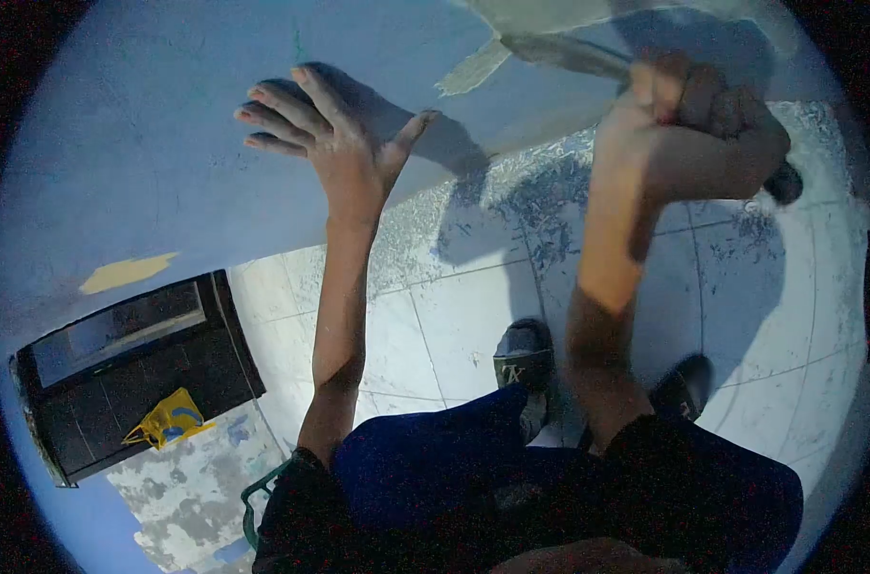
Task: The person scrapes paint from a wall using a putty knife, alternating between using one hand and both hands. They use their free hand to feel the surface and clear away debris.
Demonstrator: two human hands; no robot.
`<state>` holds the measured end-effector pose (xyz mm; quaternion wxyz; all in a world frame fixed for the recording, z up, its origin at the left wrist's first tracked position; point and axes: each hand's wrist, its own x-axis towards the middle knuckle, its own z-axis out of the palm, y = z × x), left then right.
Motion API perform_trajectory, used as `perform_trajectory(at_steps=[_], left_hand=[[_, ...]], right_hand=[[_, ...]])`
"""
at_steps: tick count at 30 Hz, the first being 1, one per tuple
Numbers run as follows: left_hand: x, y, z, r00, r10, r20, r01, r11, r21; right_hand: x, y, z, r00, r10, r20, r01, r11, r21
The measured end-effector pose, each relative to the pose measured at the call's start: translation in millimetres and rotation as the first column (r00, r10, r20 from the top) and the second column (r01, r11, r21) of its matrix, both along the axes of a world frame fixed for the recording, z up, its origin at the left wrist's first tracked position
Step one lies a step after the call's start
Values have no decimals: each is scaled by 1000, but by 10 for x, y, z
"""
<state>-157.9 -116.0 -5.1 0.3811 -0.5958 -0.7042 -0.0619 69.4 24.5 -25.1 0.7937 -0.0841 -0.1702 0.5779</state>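
Fingers spread wide, my left hand (334,139) rests against the blue painted wall (167,143). Nothing is held in it. My right hand (693,129) is wrapped round a paint scraper (569,55), whose dark handle end sticks out below the fist. The thin blade points left along the wall, beside a pale bare patch (475,72) where the paint is off. Motion blurs the right hand a little, and the fist hides most of the handle.
Paint flakes (540,182) lie along the wall's foot on white floor tiles (468,320). My feet in dark slippers (524,356) stand there. On the left is a dark doorway (133,373) with a yellow bag (172,418). Another bare patch (129,274) marks the wall.
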Motion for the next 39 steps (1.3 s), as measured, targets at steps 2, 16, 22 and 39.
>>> perform_trajectory(at_steps=[2,16,22,39], left_hand=[[-2,78,5,1000,-13,9,13,1000,17],[-3,24,-28,997,30,72,-28,999,-22],[-55,28,-49,994,-101,37,100,995,28],[-55,-45,-139,982,-130,135,130,992,7]], right_hand=[[23,24,122,1000,11,-25,-11,1000,17],[-161,-125,98,995,90,31,-88,994,-65],[169,-91,193,994,-110,-14,106,978,-182],[-334,-131,30,729,-448,518,498,866,48]])
